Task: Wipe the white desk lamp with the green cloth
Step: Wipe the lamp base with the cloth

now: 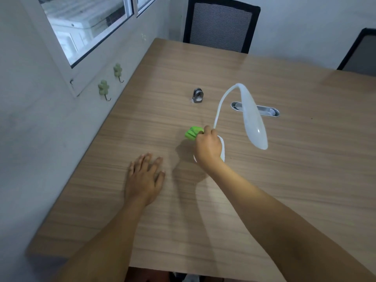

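The white desk lamp [253, 121] stands near the middle of the wooden table, its thin neck arching up and its long head drooping to the right. My right hand [207, 147] covers most of the lamp's base and is shut on the bunched green cloth [193, 132], which sticks out to the left of my fingers beside the foot of the neck. Flat on the table lies my left hand [145, 176], fingers spread, holding nothing, a short way left of the lamp.
A small metal clip-like object [197, 95] sits behind the lamp. A metal cable slot [268, 110] is set in the table [305, 159] behind the lamp head. Two dark chairs [220, 23] stand at the far side. A wall with green hooks [103, 88] runs along the left.
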